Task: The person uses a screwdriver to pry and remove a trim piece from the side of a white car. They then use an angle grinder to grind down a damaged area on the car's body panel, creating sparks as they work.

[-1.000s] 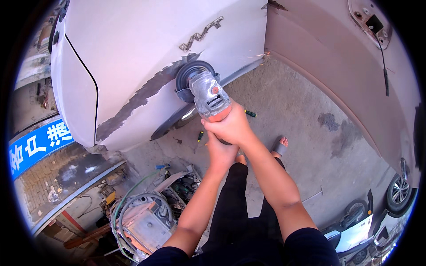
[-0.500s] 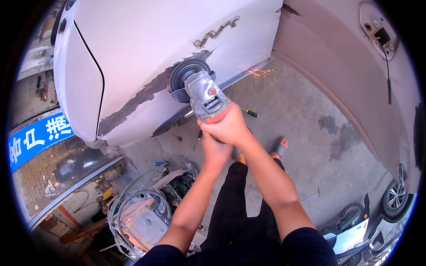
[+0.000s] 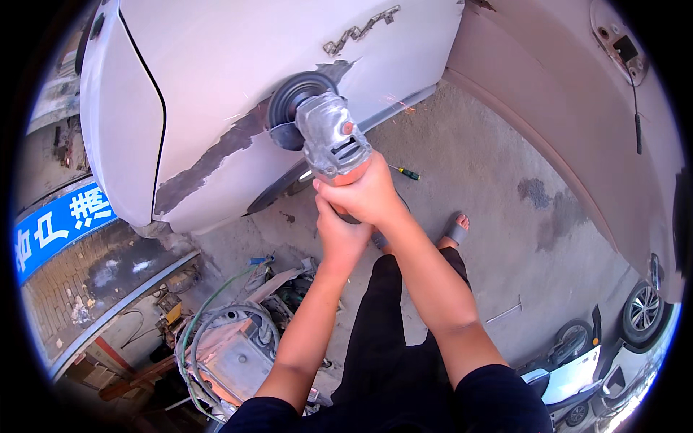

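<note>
The right hand (image 3: 364, 191) is wrapped around the orange body of an angle grinder (image 3: 330, 133), just behind its scuffed metal head. The left hand (image 3: 341, 234) clasps the rear of the same tool, touching the underside of the right hand; some of its fingers are hidden.

Ahead of the hands, the grinder's dark round disc (image 3: 297, 94), part-covered by a guard (image 3: 286, 137), lies over the upper part of a bare grey strip (image 3: 209, 164) on a pale car body panel (image 3: 209, 79). This ragged strip slants from near the panel's left seam, by its lower corner, up toward a metallic lettering emblem (image 3: 361, 30). Sparks (image 3: 406, 105) show near the lower right edge, so the disc is probably touching, although the contact itself is hidden.

The step in hand looks like grinding the coating off along the strip. The next move seems to call for a firm two-handed hold, light pressure and an even sweep along the ragged border, clear of the emblem.

Farther out, a screwdriver (image 3: 408, 173) lies on the concrete floor (image 3: 498, 216), beyond the panel's lower edge.
</note>
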### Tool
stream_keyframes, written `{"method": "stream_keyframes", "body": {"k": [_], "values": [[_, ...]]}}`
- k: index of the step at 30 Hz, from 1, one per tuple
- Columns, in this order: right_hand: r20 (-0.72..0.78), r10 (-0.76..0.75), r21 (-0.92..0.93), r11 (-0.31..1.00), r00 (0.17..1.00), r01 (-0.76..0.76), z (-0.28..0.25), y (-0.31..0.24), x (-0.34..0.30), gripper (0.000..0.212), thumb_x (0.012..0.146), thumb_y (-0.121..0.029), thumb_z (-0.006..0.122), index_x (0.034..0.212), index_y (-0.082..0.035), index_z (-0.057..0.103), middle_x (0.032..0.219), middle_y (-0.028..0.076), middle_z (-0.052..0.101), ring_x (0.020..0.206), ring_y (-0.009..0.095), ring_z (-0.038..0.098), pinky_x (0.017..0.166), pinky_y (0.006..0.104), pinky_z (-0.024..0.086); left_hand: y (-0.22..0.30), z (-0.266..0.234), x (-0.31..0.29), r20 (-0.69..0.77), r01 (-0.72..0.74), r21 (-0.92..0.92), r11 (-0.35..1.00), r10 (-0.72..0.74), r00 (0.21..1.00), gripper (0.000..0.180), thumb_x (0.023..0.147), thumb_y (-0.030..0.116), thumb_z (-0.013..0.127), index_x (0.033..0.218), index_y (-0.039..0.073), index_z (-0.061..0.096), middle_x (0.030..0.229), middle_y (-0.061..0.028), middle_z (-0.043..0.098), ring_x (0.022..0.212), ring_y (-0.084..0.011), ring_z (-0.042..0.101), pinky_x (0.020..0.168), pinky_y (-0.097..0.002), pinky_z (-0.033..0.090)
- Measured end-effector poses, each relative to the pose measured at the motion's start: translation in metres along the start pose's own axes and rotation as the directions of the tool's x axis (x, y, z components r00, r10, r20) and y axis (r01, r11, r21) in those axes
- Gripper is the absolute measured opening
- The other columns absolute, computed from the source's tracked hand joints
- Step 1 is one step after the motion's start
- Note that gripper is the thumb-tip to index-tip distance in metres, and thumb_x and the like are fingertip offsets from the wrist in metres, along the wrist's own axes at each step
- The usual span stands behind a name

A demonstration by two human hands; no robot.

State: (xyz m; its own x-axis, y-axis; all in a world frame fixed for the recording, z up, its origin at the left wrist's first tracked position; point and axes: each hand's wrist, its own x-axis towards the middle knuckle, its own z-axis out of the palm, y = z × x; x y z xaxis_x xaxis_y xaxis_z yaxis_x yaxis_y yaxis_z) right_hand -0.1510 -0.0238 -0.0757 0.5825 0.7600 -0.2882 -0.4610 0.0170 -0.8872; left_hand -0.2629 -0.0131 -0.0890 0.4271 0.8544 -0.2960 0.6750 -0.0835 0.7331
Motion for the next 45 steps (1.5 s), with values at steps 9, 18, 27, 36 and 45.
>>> {"method": "stream_keyframes", "body": {"k": [9, 18, 27, 36, 45], "values": [[0.008, -0.019, 0.019, 1.0, 1.0, 0.018, 0.004, 0.002, 0.0, 0.05, 0.064, -0.021, 0.083, 0.106, 0.001, 0.064, 0.099, 0.012, 0.071, 0.09, 0.02, 0.068, 0.086, 0.0341, 0.053, 0.01, -0.008, 0.005, 0.02, 0.049, 0.056, 0.997, -0.05, 0.999, 0.093, 0.07, 0.028, 0.085, 0.14, -0.001, 0.032, 0.128, -0.0233, 0.06, 0.121, -0.0349, 0.061, 0.098, -0.0424, 0.048], [-0.047, 0.046, 0.143, 0.989, 0.998, -0.039, -0.046, 0.012, 0.012, 0.041, 0.067, -0.016, 0.083, 0.101, 0.001, 0.067, 0.096, 0.007, 0.072, 0.088, 0.014, 0.066, 0.082, 0.033, 0.053, 0.044, 0.02, 0.006, 0.155, 0.058, 0.068, 0.996, -0.068, 0.986, 0.084, 0.071, 0.027, 0.085, 0.136, 0.0, 0.039, 0.117, -0.0256, 0.067, 0.113, -0.0399, 0.065, 0.093, -0.0429, 0.051], [0.02, -0.023, -0.007, 1.0, 1.0, 0.023, -0.069, -0.016, 0.015, 0.043, 0.07, -0.012, 0.083, 0.108, 0.0, 0.067, 0.1, 0.005, 0.071, 0.09, 0.013, 0.064, 0.084, 0.0312, 0.052, 0.06, 0.05, 0.0, 0.102, 0.135, -0.041, 0.99, -0.131, 0.986, 0.097, 0.071, 0.026, 0.087, 0.145, 0.0, 0.029, 0.126, -0.024, 0.063, 0.116, -0.0335, 0.064, 0.096, -0.0402, 0.049], [0.045, -0.024, -0.03, 0.999, 0.999, 0.025, -0.077, -0.019, 0.018, 0.052, 0.064, -0.022, 0.083, 0.108, 0.0, 0.065, 0.094, 0.01, 0.072, 0.087, 0.021, 0.069, 0.084, 0.0349, 0.053, 0.046, 0.072, -0.001, 0.031, 0.032, -0.11, 0.993, -0.028, 0.999, 0.087, 0.075, 0.021, 0.084, 0.141, -0.001, 0.031, 0.134, -0.0219, 0.057, 0.122, -0.0296, 0.058, 0.101, -0.0406, 0.045], [0.061, -0.071, -0.132, 0.988, 0.996, 0.079, -0.07, -0.004, 0.02, 0.058, 0.06, -0.026, 0.084, 0.108, -0.001, 0.065, 0.095, 0.015, 0.072, 0.087, 0.028, 0.07, 0.085, 0.0365, 0.054, 0.042, 0.074, -0.003, -0.023, -0.005, -0.174, 0.985, 0.001, 1.0, 0.071, 0.077, 0.016, 0.08, 0.134, 0.0, 0.04, 0.128, -0.0158, 0.057, 0.121, -0.0242, 0.056, 0.1, -0.039, 0.045]]}}
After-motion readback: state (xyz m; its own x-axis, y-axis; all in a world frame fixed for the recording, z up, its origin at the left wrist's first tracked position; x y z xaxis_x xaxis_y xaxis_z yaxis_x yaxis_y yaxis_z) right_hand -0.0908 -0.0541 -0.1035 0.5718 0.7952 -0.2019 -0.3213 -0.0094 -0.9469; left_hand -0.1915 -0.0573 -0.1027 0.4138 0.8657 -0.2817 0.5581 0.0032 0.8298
